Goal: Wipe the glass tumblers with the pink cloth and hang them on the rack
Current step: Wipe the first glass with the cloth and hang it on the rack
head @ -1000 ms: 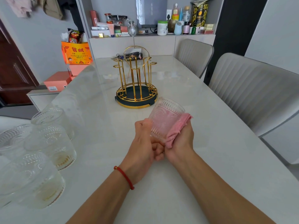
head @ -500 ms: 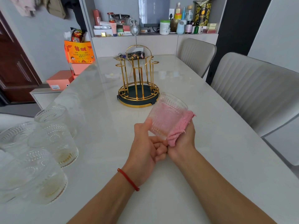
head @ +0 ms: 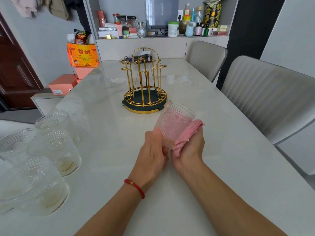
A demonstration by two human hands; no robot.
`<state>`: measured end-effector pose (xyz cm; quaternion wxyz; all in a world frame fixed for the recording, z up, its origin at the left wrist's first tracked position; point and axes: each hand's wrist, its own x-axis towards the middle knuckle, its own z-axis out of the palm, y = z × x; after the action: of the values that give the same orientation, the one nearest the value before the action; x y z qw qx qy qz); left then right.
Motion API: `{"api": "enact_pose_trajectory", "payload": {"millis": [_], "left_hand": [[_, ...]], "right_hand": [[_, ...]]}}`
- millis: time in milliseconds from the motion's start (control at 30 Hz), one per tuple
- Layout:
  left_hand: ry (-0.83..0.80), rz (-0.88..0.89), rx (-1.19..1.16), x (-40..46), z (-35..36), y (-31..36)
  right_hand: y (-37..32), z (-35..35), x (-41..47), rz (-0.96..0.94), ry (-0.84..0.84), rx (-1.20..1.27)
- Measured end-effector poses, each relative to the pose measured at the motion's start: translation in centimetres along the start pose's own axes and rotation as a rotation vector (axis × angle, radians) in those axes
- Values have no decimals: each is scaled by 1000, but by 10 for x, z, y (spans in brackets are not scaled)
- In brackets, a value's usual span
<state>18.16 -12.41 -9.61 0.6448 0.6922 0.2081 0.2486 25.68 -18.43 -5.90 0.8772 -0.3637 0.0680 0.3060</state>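
A: Tumbler point(head: 176, 124)?
B: Held tilted above the table point(head: 221, 133), just near-right of the rack point(head: 144, 86). Its base is gripped by the left hand point(head: 153, 154).
A: Cloth point(head: 185, 138)?
B: Pressed against the tumbler's right side, clasped by the right hand point(head: 190, 150). Four more tumblers point(head: 56, 147) are grouped near left.

Both hands up over white table point(head: 221, 167). Left hand point(head: 151, 154) grips bottom of ribbed glass tumbler point(head: 175, 123), tipped to the right. Right hand point(head: 189, 147) holds pink cloth point(head: 185, 135) vs. its side. Gold rack point(head: 144, 87) just behind. More tumblers point(head: 56, 145) at left.
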Motion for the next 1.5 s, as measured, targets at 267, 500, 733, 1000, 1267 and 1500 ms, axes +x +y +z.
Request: {"api": "enact_pose_trajectory", "payload": {"millis": [267,500,733,1000,1267,1500], "left_hand": [[-115,-317,-220,7,-8,9],[-241,-112,-147,4,-13,8],[-200,53,82,4,-35,2],[-153,70,80,6,-42,3],[164,20,126,12,-56,3],[250,109,167,13,-71,5]], "right_hand": [[0,-5,7,12,-47,-57],[4,-4,10,-31,-25,-35],[-35,-19,21,-82,-132,147],[-38,-19,13,-245,-452,-308],[-19,-24,7,-395,-550,-914],[-3,-19,-8,-427,-667,-1041]]}}
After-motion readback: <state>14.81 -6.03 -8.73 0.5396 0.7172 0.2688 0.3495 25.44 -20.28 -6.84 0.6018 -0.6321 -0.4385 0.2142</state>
